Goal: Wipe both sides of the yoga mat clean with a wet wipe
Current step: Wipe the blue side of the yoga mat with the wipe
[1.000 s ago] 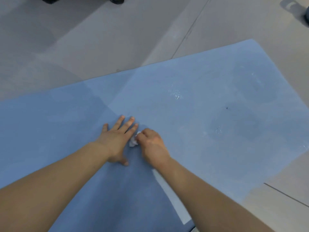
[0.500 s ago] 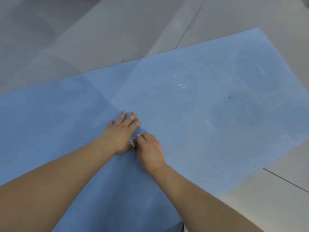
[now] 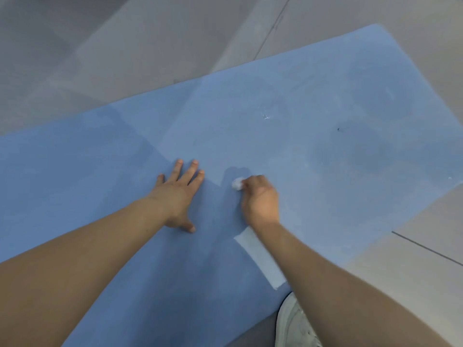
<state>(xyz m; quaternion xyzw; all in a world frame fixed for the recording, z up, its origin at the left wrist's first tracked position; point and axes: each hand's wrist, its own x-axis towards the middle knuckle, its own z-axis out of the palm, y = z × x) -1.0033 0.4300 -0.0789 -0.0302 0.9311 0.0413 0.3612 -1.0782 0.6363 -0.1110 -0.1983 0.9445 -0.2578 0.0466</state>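
A blue yoga mat (image 3: 313,101) lies flat on the floor and fills most of the view. My left hand (image 3: 179,194) rests flat on the mat with its fingers spread. To its right, my right hand (image 3: 260,200) holds a small balled-up white wet wipe (image 3: 236,184) against the mat; only the wipe's left end shows past my fingers. Faint wet streaks and a small dark speck (image 3: 338,129) mark the mat's right half.
Grey tiled floor (image 3: 125,46) surrounds the mat, with a dark joint line (image 3: 426,247) at the right. A white shoe (image 3: 293,321) stands at the mat's near edge by my right forearm. A pale strip (image 3: 260,259) lies on the mat under that forearm.
My right hand with the wipe has slid to the right, away from my left hand, which stays pressed on the mat. The view has shifted, and the shoe has come into sight.
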